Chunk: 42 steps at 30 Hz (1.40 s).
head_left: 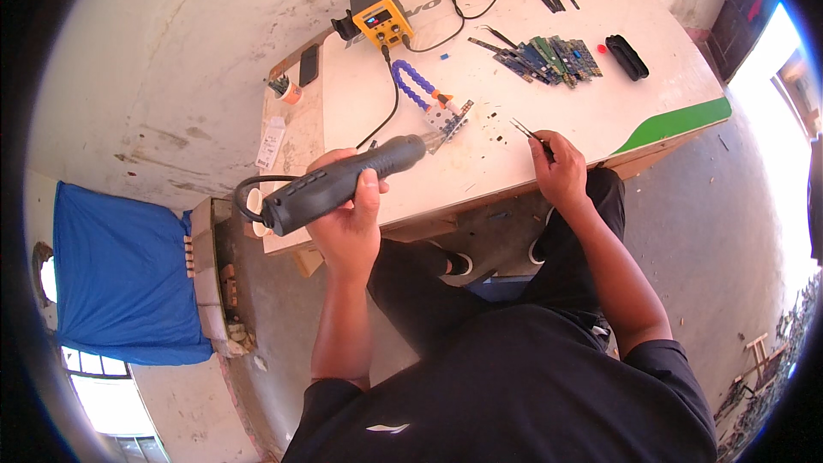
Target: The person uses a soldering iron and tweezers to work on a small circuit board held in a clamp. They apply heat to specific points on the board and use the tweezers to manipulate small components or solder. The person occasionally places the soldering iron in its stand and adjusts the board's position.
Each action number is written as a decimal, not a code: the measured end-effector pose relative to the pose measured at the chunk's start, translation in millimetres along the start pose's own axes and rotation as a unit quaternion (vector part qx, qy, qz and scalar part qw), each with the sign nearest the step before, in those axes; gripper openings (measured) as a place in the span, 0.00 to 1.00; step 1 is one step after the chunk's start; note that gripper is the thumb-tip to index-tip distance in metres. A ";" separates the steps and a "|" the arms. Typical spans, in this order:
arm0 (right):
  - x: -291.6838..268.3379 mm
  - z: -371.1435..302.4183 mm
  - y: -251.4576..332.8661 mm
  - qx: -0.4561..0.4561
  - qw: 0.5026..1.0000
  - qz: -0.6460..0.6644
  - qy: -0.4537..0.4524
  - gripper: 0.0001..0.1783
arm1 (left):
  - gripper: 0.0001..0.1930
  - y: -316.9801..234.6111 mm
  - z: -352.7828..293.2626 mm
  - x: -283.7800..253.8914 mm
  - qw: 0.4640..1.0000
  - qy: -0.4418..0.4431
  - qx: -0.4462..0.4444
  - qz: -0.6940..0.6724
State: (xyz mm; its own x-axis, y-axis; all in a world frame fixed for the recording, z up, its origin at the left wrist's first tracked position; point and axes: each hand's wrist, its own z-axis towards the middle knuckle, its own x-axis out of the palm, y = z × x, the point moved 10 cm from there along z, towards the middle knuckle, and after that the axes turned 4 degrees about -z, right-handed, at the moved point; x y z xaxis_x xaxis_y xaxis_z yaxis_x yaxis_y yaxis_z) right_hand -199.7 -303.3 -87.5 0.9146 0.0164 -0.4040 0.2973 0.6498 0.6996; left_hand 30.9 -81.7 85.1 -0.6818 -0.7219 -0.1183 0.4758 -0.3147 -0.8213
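Note:
My left hand (350, 227) is wrapped round a black hot air gun (347, 182), whose metal nozzle tilts toward a small circuit board (454, 123). The board stands tilted at the end of a flexible blue-armed holder (411, 84); whether the nozzle touches it I cannot tell. Pinched in my right hand (561, 173) are dark tweezers (529, 132), their tips apart and pointing at the board from its right. Between board and tweezers, several tiny black chips (495, 138) lie scattered on the white tabletop.
A yellow-and-black rework station (380, 15) stands at the back, cables trailing from it. Circuit boards (555, 62) lie piled farther right, beside a black case (627, 57). On the left are a phone (309, 64) and a cup (291, 93). The table's front edge (480, 198) runs below my hands.

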 end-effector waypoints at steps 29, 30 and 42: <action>0.3 0.0 0.3 -0.002 1.000 -0.002 0.001 0.06 | 0.17 0.1 0.9 0.9 1.000 0.003 -0.008 0.016; 0.5 0.2 0.2 0.001 1.000 -0.003 0.002 0.06 | 0.17 1.3 0.3 1.2 1.000 0.006 -0.007 0.016; -0.1 0.3 1.1 0.000 1.000 -0.003 0.003 0.06 | 0.17 -1.7 -0.7 1.0 1.000 -0.007 0.000 0.009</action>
State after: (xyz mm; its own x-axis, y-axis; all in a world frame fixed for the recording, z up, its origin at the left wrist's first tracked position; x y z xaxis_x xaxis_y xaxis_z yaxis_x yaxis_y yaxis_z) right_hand -199.4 -302.9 -86.5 0.9113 0.0162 -0.4115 0.3032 0.6498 0.6970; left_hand 29.0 -81.5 85.9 -0.6655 -0.7360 -0.1245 0.4875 -0.3023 -0.8191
